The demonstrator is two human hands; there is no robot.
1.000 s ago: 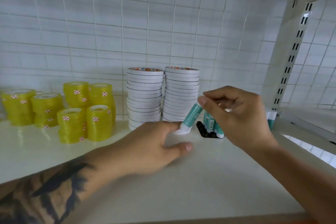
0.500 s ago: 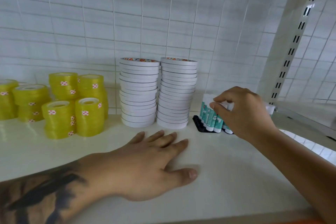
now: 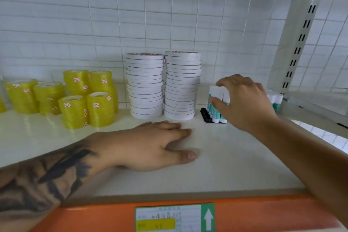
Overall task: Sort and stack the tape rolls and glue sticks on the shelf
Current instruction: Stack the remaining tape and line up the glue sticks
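Several teal and white glue sticks (image 3: 216, 108) stand upright in a black holder (image 3: 206, 117) on the white shelf (image 3: 226, 165). My right hand (image 3: 244, 103) reaches over them, its fingers and thumb curled round the white caps of the front sticks. My left hand (image 3: 150, 145) lies flat on the shelf, palm down, fingers straight, holding nothing. Two tall stacks of white tape rolls (image 3: 162, 85) stand left of the glue sticks. Several stacks of yellow tape rolls (image 3: 81, 100) stand further left. More glue sticks (image 3: 275, 100) show behind my right hand.
A white tiled wall backs the shelf. A slotted metal upright (image 3: 301, 39) rises at the right, with a wire grid beyond it. The shelf's orange front edge carries a price label (image 3: 175, 218) with a green arrow.
A second ago my two hands held one glue stick between them. My right hand has since moved to the holder with it, and my left hand has dropped flat onto the shelf.
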